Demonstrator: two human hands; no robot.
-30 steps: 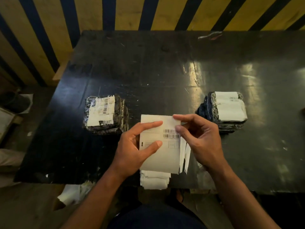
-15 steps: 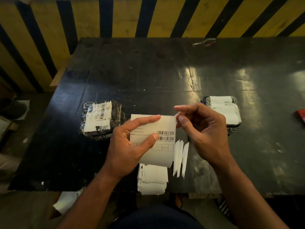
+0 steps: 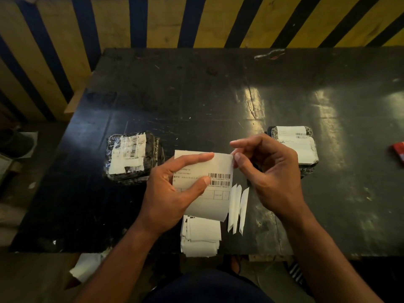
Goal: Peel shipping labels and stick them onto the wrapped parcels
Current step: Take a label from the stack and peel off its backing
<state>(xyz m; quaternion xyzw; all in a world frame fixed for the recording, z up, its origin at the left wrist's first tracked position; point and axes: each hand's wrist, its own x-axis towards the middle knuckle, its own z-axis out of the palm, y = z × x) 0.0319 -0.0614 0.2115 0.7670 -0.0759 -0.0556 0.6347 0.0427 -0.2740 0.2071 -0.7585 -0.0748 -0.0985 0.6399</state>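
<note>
My left hand [image 3: 175,189] holds a white shipping label sheet [image 3: 215,169] with barcodes, thumb on its face and fingers across the top. My right hand [image 3: 271,171] pinches the sheet's top right corner between thumb and forefinger. Below the sheet lies a stack of more labels [image 3: 201,239] at the table's near edge, with narrow white strips [image 3: 238,206] beside it. A black wrapped parcel [image 3: 133,158] with a label on top sits to the left. A second wrapped parcel [image 3: 295,145] with white labels sits to the right, partly behind my right hand.
The dark table [image 3: 218,101] has a worn, shiny top. A red object [image 3: 399,150] lies at the right edge. Thin wires [image 3: 270,54] lie at the far edge. A yellow and black striped wall [image 3: 196,18] stands behind. Papers [image 3: 85,267] lie on the floor.
The camera has tilted up a little, and both hands hold the label sheet higher over the table. My right fingers have shifted to the sheet's top right corner.
</note>
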